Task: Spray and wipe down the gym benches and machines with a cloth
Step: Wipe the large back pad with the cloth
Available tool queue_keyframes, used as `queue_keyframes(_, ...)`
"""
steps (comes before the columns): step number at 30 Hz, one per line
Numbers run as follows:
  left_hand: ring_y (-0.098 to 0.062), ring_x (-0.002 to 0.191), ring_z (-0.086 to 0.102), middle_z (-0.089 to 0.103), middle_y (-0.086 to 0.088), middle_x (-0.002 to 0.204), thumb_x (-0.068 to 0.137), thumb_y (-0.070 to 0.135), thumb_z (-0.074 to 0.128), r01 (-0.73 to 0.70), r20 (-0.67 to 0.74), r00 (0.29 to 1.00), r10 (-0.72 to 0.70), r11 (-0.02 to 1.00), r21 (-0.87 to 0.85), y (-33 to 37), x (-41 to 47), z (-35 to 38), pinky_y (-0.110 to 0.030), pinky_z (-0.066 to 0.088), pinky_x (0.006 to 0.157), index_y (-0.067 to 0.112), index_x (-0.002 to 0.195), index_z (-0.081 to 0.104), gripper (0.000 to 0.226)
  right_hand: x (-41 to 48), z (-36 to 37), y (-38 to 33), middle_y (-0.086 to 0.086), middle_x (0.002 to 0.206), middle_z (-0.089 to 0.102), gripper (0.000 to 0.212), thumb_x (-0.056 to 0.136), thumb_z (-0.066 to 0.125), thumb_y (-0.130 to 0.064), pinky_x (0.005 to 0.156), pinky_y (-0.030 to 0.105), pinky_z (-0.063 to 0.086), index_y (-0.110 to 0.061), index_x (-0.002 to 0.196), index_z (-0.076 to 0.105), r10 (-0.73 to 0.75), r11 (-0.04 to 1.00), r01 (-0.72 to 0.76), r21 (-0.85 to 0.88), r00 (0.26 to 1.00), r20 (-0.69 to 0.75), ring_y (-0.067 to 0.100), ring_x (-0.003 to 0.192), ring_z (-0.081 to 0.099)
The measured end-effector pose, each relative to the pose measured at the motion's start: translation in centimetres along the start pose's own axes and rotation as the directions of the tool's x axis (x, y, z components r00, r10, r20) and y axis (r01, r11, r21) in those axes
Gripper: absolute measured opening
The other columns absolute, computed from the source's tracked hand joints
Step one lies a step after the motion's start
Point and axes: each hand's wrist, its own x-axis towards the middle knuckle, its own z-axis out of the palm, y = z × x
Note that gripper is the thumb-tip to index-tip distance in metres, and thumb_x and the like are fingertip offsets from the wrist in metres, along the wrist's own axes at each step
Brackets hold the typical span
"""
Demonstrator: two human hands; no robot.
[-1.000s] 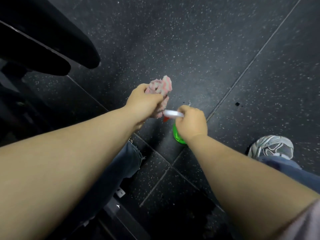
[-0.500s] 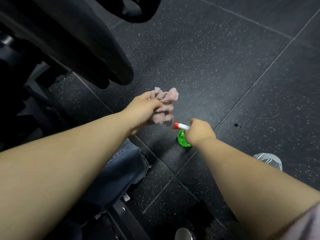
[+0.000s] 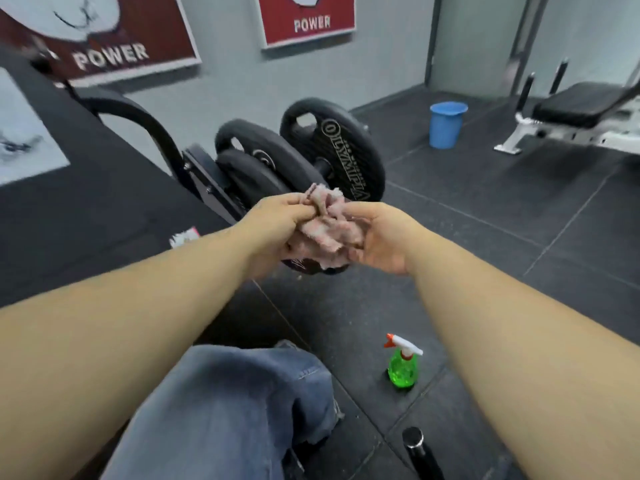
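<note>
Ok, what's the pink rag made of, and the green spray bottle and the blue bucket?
The pink rag looks like fluffy microfibre or terry: its surface is nubby and frayed. The green spray bottle looks like glossy see-through plastic: light glows through it. The blue bucket is probably smooth plastic, though it is blurred.
</note>
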Motion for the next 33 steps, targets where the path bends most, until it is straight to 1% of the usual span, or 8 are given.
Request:
queue_keyframes(3, -0.028, 0.075, 0.067, 0.071, -0.014, 0.093, 0.099, 0.006, 0.047, -0.125, -0.106, 0.987, 0.123, 0.992, -0.009, 5.7, -4.4, -3.6, -0.038, 0.057, 0.056, 0.011, 0.1, 0.068, 0.021, -2.3, 6.4, -3.6, -0.003, 0.097, 0.068, 0.034, 0.067, 0.077, -0.028, 0.066, 0.023, 0.05, -0.025, 0.1, 0.07, -0.048, 0.983, 0.064, -0.172, 0.994, 0.095, 0.012, 0.082, 0.061)
queue_keyframes(8, -0.016, 0.067, 0.066, 0.072, -0.004, 0.081, 0.092, 0.016, 0.065, -0.323, -0.334, 0.884, 0.328, 0.944, 0.073, 12.3, -8.7, -9.7, -0.027, 0.055, 0.06, 0.016, 0.087, 0.069, 0.006, -4.9, 16.0, -7.9, -0.01, 0.083, 0.071, 0.019, 0.079, 0.076, -0.025, 0.083, 0.03, 0.041, -0.029, 0.095, 0.066, -0.198, 0.893, 0.245, -0.378, 0.967, 0.158, 0.009, 0.084, 0.06)
queue_keyframes(11, -0.012, 0.06, 0.064, 0.071, -0.003, 0.076, 0.091, 0.024, 0.068, -0.384, -0.394, 0.828, 0.398, 0.916, 0.118, 15.7, -10.3, -13.3, -0.026, 0.052, 0.06, 0.016, 0.084, 0.067, 0.011, -4.1, 21.0, -11.0, -0.006, 0.088, 0.074, 0.036, 0.067, 0.078, -0.028, 0.096, 0.037, 0.043, -0.023, 0.101, 0.065, -0.23, 0.861, 0.317, -0.398, 0.94, 0.251, 0.013, 0.088, 0.066)
queue_keyframes(14, -0.005, 0.048, 0.059, 0.066, 0.004, 0.059, 0.094, 0.041, 0.062, -0.331, -0.456, 0.799, 0.393, 0.919, 0.214, 18.2, -10.9, -16.1, -0.017, 0.047, 0.05, 0.018, 0.076, 0.064, 0.029, -1.7, 24.6, -14.6, 0.005, 0.088, 0.075, 0.022, 0.08, 0.077, -0.027, 0.1, 0.044, 0.049, -0.013, 0.095, 0.07, -0.328, 0.859, 0.385, -0.337, 0.92, 0.214, 0.019, 0.083, 0.07)
queue_keyframes(18, -0.009, 0.078, 0.069, 0.073, 0.003, 0.089, 0.097, 0.053, 0.048, -0.171, -0.582, 0.746, 0.323, 0.938, 0.302, 20.3, -11.6, -19.8, -0.018, 0.052, 0.055, 0.021, 0.096, 0.068, 0.038, 0.6, 28.1, -18.4, 0.016, 0.111, 0.071, 0.056, 0.073, 0.077, -0.049, 0.086, 0.045, 0.056, -0.012, 0.115, 0.069, -0.257, 0.883, 0.35, -0.314, 0.919, 0.3, 0.033, 0.102, 0.069)
queue_keyframes(24, -0.014, 0.076, 0.065, 0.07, -0.003, 0.092, 0.1, 0.05, 0.043, -0.201, -0.662, 0.677, 0.32, 0.946, 0.253, 21.1, -16.1, -22.8, -0.021, 0.051, 0.052, 0.018, 0.109, 0.068, 0.042, 1.1, 32.1, -18.7, 0.01, 0.098, 0.075, 0.03, 0.096, 0.058, -0.036, 0.088, 0.042, 0.057, -0.009, 0.099, 0.072, -0.309, 0.854, 0.411, -0.319, 0.894, 0.325, 0.027, 0.094, 0.072)
queue_keyframes(29, -0.016, 0.085, 0.06, 0.068, -0.002, 0.091, 0.083, 0.056, 0.062, -0.133, -0.485, 0.845, 0.225, 0.967, 0.217, 19.8, -20.8, -22.4, -0.028, 0.046, 0.077, 0.021, 0.095, 0.067, 0.037, -1.1, 35.4, -17.1, 0.008, 0.08, 0.072, 0.028, 0.095, 0.061, -0.033, 0.069, 0.028, 0.056, -0.007, 0.094, 0.069, -0.358, 0.882, 0.428, -0.199, 0.881, 0.309, 0.019, 0.069, 0.068)
queue_keyframes(33, -0.019, 0.095, 0.06, 0.07, -0.002, 0.097, 0.085, 0.027, 0.072, -0.154, -0.472, 0.841, 0.263, 0.954, 0.255, 19.4, -22.7, -23.1, -0.038, 0.048, 0.097, 0.018, 0.101, 0.07, 0.018, -1.4, 36.7, -16.3, 0.007, 0.09, 0.075, 0.039, 0.087, 0.068, -0.047, 0.079, 0.036, 0.059, -0.009, 0.1, 0.07, -0.38, 0.874, 0.425, -0.234, 0.9, 0.215, 0.022, 0.08, 0.073)
